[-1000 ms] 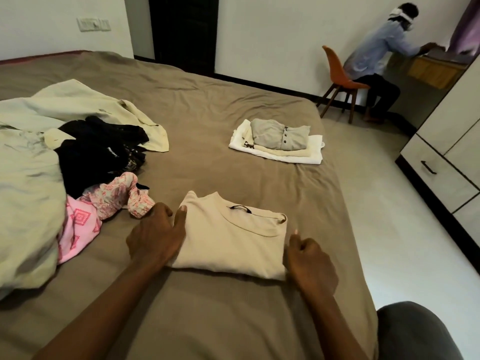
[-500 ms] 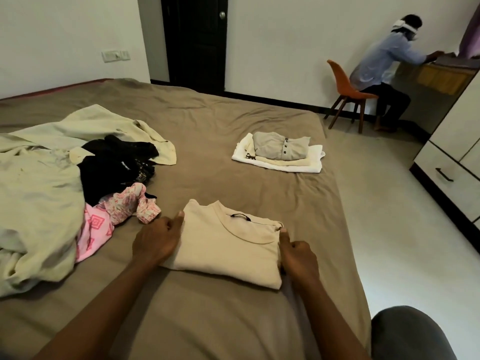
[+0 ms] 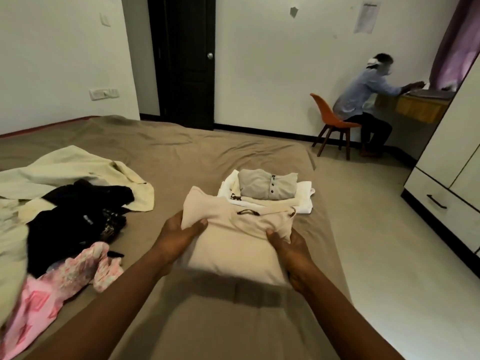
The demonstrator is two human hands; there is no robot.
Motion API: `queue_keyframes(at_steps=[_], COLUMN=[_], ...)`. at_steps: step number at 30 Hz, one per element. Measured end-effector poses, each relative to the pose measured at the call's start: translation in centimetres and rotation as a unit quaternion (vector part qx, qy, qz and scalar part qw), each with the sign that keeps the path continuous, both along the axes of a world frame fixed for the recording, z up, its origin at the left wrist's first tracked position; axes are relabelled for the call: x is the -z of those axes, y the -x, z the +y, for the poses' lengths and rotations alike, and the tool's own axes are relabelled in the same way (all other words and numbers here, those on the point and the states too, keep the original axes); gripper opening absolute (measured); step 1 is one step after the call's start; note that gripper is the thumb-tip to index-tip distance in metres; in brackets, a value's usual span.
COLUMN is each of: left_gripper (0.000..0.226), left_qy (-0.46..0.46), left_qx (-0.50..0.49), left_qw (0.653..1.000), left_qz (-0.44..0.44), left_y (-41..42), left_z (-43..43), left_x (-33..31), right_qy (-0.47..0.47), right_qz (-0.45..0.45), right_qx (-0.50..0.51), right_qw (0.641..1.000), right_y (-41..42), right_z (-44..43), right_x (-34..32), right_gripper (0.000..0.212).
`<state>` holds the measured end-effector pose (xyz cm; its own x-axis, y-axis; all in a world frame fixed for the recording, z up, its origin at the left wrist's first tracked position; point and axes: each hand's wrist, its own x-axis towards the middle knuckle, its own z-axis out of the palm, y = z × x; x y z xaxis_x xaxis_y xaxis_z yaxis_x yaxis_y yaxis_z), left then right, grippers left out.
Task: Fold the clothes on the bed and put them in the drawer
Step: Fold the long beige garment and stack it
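Your left hand [image 3: 179, 233] and right hand [image 3: 292, 252] are gripping the beige top [image 3: 233, 248] by its sides; keep it level nearing the far pile [image 3: 265, 185].

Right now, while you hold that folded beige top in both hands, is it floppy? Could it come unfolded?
Probably floppy: the folded beige top bunches and wrinkles where the left hand and right hand hold its sides. It seems light, since fingers alone carry it above the brown bed. One grip might let the folds slip open.
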<state>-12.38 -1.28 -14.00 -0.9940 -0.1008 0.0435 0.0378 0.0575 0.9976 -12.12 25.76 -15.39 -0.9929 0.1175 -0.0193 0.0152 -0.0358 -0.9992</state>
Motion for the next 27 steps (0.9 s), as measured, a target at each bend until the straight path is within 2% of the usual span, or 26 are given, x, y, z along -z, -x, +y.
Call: queue_keyframes(at_steps=[3,8,10,12,14,16,17,19,21,22,25,27], left_gripper=[0.044,0.038,0.038,0.05,0.07,0.082,0.083,0.079,0.074,0.073,0.065,0.06], left_qy=[0.001,-0.003,0.008,0.046,0.165,0.281,0.288,0.246,0.213,0.214,0.27,0.334], left_qx=[-0.028,-0.069,-0.072,-0.085,-0.076,-0.059,-0.054,-0.062,-0.064,-0.065,-0.076,-0.065], left_qw=[0.999,0.996,0.996,0.995,0.983,0.953,0.95,0.963,0.971,0.971,0.96,0.938], left_qz=[0.046,0.06,0.044,0.019,-0.04,-0.094,-0.105,-0.097,-0.091,-0.081,0.011,0.064], left_y=[8.0,23.2,28.7,33.3,36.0,36.5,36.2,35.0,32.9,31.1,23.6,17.0], left_z=[3.5,9.5,11.1,12.1,12.1,12.1,12.0,11.7,11.0,10.2,6.7,2.7], left_x=[-1.4,-1.6,-1.3,-0.4,1.1,3.5,4.7,6.2,5.9,5.2,2.6,1.2], right_qy=[-0.042,-0.104,-0.108,-0.124,-0.159,-0.202,-0.199,-0.154,-0.143,-0.175,-0.334,-0.357], right_qz=[0.051,0.093,0.081,0.031,-0.074,-0.177,-0.196,-0.191,-0.159,-0.137,-0.048,0.034], right_qx=[0.057,0.105,0.119,0.123,0.109,0.096,0.101,0.123,0.144,0.157,0.205,0.193], right_qw=[0.996,0.985,0.984,0.984,0.978,0.959,0.955,0.961,0.966,0.962,0.919,0.913], right_y=[7.4,21.7,26.6,30.9,33.3,32.9,32.2,30.8,29.2,28.0,23.6,19.9], right_z=[2.8,7.6,9.0,10.1,10.7,10.7,10.8,10.8,10.6,10.1,7.9,5.3], right_x=[-2.4,-4.9,-5.5,-5.1,-3.3,-0.8,0.4,1.8,1.6,0.8,-1.0,-1.9], right_gripper=[0.057,0.032,0.036,0.04,0.039,0.037,0.038,0.04,0.047,0.056,0.067,0.062])
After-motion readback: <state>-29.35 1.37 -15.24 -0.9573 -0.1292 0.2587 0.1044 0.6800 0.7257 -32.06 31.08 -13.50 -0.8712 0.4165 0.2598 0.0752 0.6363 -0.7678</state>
